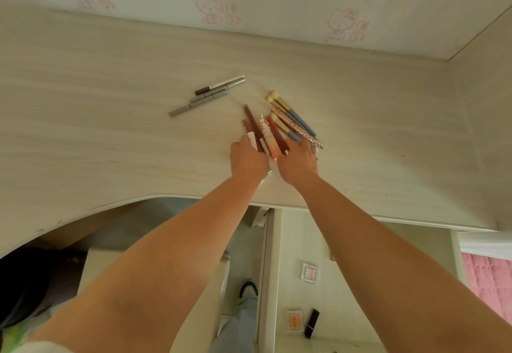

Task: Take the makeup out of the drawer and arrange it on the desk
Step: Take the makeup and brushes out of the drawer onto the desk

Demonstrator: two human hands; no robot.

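Note:
A bunch of lip glosses and tubes [263, 133] lies on the pale wooden desk [110, 131], with several blue-handled makeup brushes [291, 115] beside it on the right. My left hand [248, 160] grips the near ends of the tubes. My right hand [299, 160] covers the near ends of the brushes, fingers on them. A few grey eyeliner pens [206, 94] lie apart to the upper left. In the open drawer [293, 241] below sit a glitter eyeshadow pan [309, 271], an orange blush compact [295, 320] and a black lipstick [311, 323].
The wall with cartoon-cat wallpaper [210, 6] backs the desk; a side panel [482, 119] closes it on the right. A pink quilt [490, 280] shows at the far right. A stool [155, 269] and my shoe [249, 289] are below the desk edge.

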